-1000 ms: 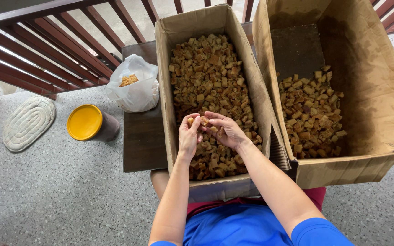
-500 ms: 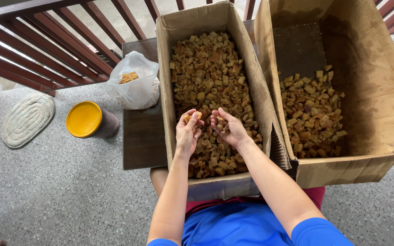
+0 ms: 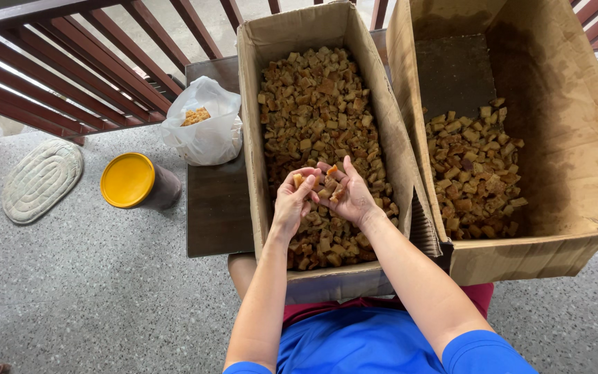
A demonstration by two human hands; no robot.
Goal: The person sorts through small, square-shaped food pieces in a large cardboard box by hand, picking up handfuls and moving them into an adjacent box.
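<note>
The small brown cubes [image 3: 316, 111] were toasted-looking chunks, tan to dark brown, rough-edged and roughly square, heaped loosely in the narrow cardboard box [image 3: 254, 104] in front of the person. They filled that box almost from end to end, lying every way up with no common direction. The box itself had its long axis running away from the person, its near end at the lap and its far end toward the railing [image 3: 70, 76].

Above the near half of the heap, the left hand [image 3: 292, 204] was partly curled, its fingertips pinching one pale cube [image 3: 298, 180]. The right hand [image 3: 346, 195] was cupped palm-up just beside it, fingers loosely bent around a few cubes, one orange-brown piece [image 3: 331, 170] resting at its fingertips. The two hands nearly touched.

To the right, touching the narrow box, stood a wider cardboard box [image 3: 576, 138] with a smaller pile of the same cubes [image 3: 475, 173] in its near half. To the left, on the dark counter [image 3: 216, 208], sat a white plastic bag [image 3: 205, 131] holding a few pieces. On the speckled floor [image 3: 84, 291] beyond stood a yellow-lidded container [image 3: 129, 181] and lay an oval mat [image 3: 39, 179].
</note>
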